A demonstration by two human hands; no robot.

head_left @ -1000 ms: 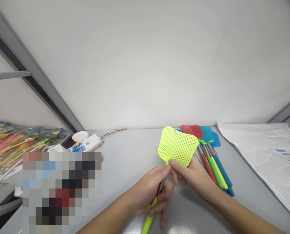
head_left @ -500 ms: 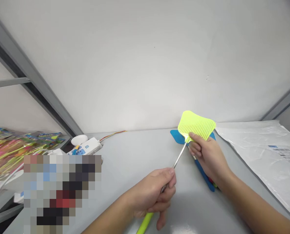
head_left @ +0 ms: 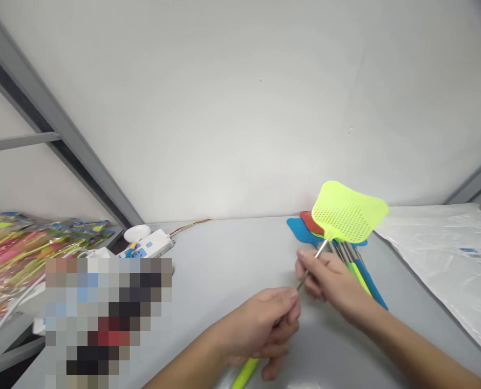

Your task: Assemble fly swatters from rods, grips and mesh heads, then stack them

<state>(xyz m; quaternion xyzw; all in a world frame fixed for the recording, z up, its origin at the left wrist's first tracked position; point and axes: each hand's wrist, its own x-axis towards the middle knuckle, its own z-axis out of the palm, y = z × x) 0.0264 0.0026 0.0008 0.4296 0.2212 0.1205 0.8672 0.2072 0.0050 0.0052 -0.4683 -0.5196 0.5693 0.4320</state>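
A yellow-green fly swatter (head_left: 349, 213) with a perforated head and a thin metal shaft is held up at a slant, head toward the wall. My left hand (head_left: 268, 324) is closed around the lower shaft, just above the yellow-green handle (head_left: 245, 373). Higher on the shaft, below the head, my right hand (head_left: 329, 275) has its fingers curled about the metal; part of its grip is hidden. Behind it, on the table, lie several more fly swatters, among them a blue one (head_left: 300, 231) and a red one (head_left: 311, 222), with blue and green handles.
A large white plastic bag (head_left: 430, 248) with a label covers the table's right side. At left are a white power strip (head_left: 151, 246), a white rounded object (head_left: 137, 233), a blurred-out patch, and several colourful plastic-wrapped items (head_left: 17, 254). A wall rises behind the grey table (head_left: 219, 254).
My right hand has moved off the swatter's head, down onto the shaft. The head has shifted right within the view, and more of the swatters on the table now shows.
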